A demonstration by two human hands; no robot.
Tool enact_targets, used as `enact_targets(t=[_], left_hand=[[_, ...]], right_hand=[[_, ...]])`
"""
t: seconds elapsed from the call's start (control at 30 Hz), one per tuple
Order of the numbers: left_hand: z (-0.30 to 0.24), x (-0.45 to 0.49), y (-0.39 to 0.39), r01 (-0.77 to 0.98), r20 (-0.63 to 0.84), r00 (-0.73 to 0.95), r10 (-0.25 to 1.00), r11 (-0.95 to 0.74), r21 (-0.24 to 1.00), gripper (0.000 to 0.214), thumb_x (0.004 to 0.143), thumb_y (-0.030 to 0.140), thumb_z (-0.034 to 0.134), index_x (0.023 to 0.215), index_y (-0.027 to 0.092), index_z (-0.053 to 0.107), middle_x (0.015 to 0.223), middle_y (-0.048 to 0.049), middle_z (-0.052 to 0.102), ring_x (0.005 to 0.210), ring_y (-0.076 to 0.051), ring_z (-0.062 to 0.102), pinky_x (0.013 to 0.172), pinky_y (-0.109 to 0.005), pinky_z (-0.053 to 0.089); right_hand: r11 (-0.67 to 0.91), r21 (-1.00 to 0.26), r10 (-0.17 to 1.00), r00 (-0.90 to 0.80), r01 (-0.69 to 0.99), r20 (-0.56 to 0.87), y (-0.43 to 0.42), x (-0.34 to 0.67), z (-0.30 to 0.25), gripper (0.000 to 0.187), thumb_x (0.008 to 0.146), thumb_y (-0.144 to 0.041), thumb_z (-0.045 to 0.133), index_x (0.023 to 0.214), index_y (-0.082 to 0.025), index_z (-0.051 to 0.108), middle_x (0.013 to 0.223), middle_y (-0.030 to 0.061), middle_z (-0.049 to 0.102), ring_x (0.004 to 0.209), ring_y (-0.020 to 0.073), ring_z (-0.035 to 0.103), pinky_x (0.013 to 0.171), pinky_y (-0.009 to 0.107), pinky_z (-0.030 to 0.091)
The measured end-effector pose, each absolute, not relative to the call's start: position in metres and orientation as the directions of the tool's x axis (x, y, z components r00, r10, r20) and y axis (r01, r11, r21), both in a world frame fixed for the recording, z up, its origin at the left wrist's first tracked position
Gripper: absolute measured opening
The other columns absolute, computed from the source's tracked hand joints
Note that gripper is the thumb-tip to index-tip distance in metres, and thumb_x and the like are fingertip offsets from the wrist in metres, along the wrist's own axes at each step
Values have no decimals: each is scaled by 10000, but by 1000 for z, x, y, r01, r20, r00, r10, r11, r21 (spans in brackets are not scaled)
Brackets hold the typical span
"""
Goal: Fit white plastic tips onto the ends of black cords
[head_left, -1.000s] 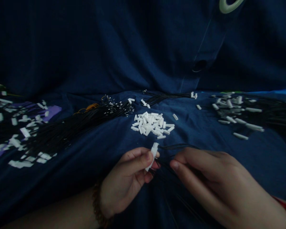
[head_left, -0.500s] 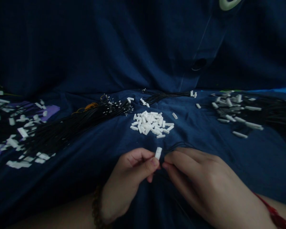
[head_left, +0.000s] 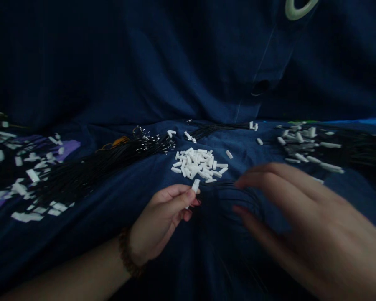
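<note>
My left hand pinches a small white plastic connector between thumb and fingers, low in the middle of the dark blue cloth. Thin black wires trail from the connector to the right. My right hand hovers blurred over those wires, fingers spread apart and holding nothing that I can see. Just beyond both hands lies a pile of loose white connectors.
A thick bundle of black wires with metal ends lies to the left. Finished wires with white connectors are heaped at far left. More wired connectors lie at the right. A pale ring shows at the top edge.
My right hand has let go near the connector and swung out to the right, fingers spreading. My left hand, still pinching the connector, shifted slightly left and up.
</note>
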State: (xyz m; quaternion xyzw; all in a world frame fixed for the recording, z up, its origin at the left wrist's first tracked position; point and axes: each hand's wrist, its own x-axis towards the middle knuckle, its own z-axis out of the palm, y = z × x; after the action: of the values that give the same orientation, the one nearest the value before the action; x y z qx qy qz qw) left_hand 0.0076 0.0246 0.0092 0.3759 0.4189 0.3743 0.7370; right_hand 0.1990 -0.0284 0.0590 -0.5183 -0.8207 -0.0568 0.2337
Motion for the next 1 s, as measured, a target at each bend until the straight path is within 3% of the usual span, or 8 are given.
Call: enact_targets(t=[0.1, 0.17, 0.23, 0.33, 0.4, 0.57, 0.8, 1.0], left_hand=[[13, 6, 30, -229, -320, 322, 891, 401, 887, 80, 728, 225, 613, 737, 149, 638, 708, -3, 595, 620, -79, 482, 552, -187, 343], [15, 5, 31, -223, -301, 318, 899, 380, 898, 87, 726, 226, 615, 744, 147, 644, 698, -4, 593, 602, -73, 477, 536, -182, 336], [16, 6, 30, -206, -283, 329, 901, 361, 910, 100, 725, 238, 617, 757, 149, 652, 690, -1, 591, 578, -67, 465, 515, -180, 324], [15, 6, 25, -182, -262, 345, 901, 338, 923, 111, 722, 253, 622, 757, 154, 655, 688, 1, 587, 567, -67, 456, 502, -184, 321], [13, 7, 23, -181, -244, 347, 906, 320, 930, 101, 713, 248, 631, 738, 152, 651, 680, 1, 586, 587, -76, 468, 498, -186, 325], [9, 8, 22, -157, -211, 355, 911, 280, 947, 95, 704, 238, 636, 713, 144, 643, 664, 1, 590, 584, -82, 477, 488, -190, 334], [9, 8, 22, -150, -224, 351, 909, 290, 945, 103, 695, 232, 639, 726, 135, 642, 660, -1, 593, 552, -76, 462, 479, -191, 334], [10, 9, 22, -189, -232, 354, 906, 312, 931, 99, 678, 227, 652, 710, 133, 646, 636, 1, 588, 554, -77, 469, 464, -185, 326]], right_hand=[[500, -24, 804, -453, 866, 386, -39, 206, 60, 119, 822, -267, 405, 767, -228, 503, 679, -4, 538, 538, 142, 514, 457, 254, 356], [545, -51, 819, -519, 837, 243, -44, 204, 54, 155, 788, -195, 420, 651, -237, 480, 511, -32, 490, 353, 126, 429, 348, 261, 223], [526, -106, 850, -517, 844, 102, -45, 197, 47, 178, 754, -125, 428, 636, -239, 495, 508, -29, 516, 328, 133, 433, 342, 279, 177], [425, -236, 886, -455, 874, -92, -40, 185, 45, 195, 758, -95, 401, 717, -228, 539, 623, -6, 585, 459, 140, 543, 393, 255, 278], [349, -329, 898, -413, 877, -148, -36, 180, 49, 189, 780, -129, 391, 722, -229, 540, 659, -9, 598, 539, 137, 574, 451, 232, 341], [273, -376, 924, -350, 885, -154, -35, 180, 54, 169, 792, -197, 395, 721, -241, 541, 679, -12, 590, 562, 137, 557, 468, 221, 364], [373, -466, 913, -407, 802, 29, -43, 179, 52, 190, 696, -123, 413, 751, -243, 549, 746, -32, 602, 597, 133, 563, 576, 237, 413], [356, -562, 912, -410, 747, 32, -41, 179, 58, 228, 690, -80, 406, 753, -238, 557, 716, -48, 606, 591, 110, 568, 536, 202, 421]])
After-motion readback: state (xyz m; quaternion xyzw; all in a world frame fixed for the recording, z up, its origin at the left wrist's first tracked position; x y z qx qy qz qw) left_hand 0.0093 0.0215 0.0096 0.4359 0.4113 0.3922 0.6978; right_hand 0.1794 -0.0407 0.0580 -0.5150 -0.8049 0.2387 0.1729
